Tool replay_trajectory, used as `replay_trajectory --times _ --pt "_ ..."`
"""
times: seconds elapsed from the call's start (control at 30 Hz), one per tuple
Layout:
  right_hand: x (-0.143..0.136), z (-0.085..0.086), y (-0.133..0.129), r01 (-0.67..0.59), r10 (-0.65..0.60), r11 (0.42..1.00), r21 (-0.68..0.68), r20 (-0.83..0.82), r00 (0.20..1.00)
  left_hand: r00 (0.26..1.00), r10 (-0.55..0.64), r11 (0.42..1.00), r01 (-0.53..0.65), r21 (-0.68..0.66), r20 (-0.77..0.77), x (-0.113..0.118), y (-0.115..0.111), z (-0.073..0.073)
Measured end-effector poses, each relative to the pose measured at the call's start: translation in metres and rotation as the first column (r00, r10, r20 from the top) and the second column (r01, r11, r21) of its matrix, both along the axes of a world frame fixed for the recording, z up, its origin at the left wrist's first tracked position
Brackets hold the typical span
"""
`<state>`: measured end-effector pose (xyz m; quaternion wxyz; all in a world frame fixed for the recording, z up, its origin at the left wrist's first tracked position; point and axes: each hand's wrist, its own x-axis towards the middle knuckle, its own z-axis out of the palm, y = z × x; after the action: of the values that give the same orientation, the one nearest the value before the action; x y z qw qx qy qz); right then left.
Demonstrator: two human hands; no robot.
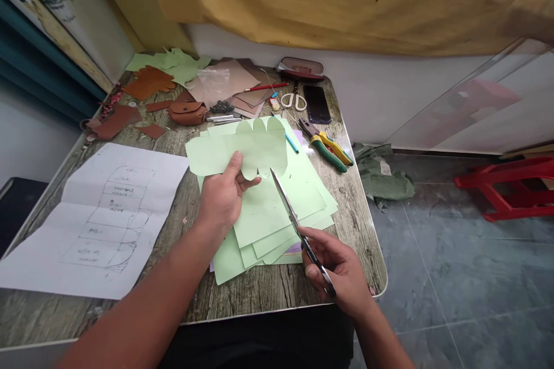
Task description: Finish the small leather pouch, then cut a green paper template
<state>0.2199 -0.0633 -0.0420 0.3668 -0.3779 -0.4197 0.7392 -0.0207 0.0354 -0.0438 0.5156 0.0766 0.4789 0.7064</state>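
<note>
My left hand [221,196] pinches a light green paper cut-out [216,153] between thumb and fingers. Rounded lobes run along both its long edges at the right part. In my right hand [333,268] is a pair of scissors [285,202] with dark handles. The scissors' blades look closed together, and their tip is at the lower edge of the cut-out, near a lobe; whether they touch it I cannot tell. Beneath both lies a loose stack of light green paper sheets [268,225], with some purple showing at its edges.
A folded white sheet with a pencil drawing [125,213] lies left. Along the back are brown leather scraps [149,82], a small brown leather pouch [187,112], white-handled scissors [294,102], a phone [317,104] and pliers [326,144]. A red stool [506,190] stands on the floor right.
</note>
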Motion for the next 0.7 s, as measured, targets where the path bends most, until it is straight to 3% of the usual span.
replay_trajectory --times 0.7 --pt "0.0021 -0.0025 -0.0011 0.016 -0.015 1.0 -0.027 0.053 0.998 1.0 0.001 1.0 -0.001 0.011 0.015 0.0005 -0.0005 0.002"
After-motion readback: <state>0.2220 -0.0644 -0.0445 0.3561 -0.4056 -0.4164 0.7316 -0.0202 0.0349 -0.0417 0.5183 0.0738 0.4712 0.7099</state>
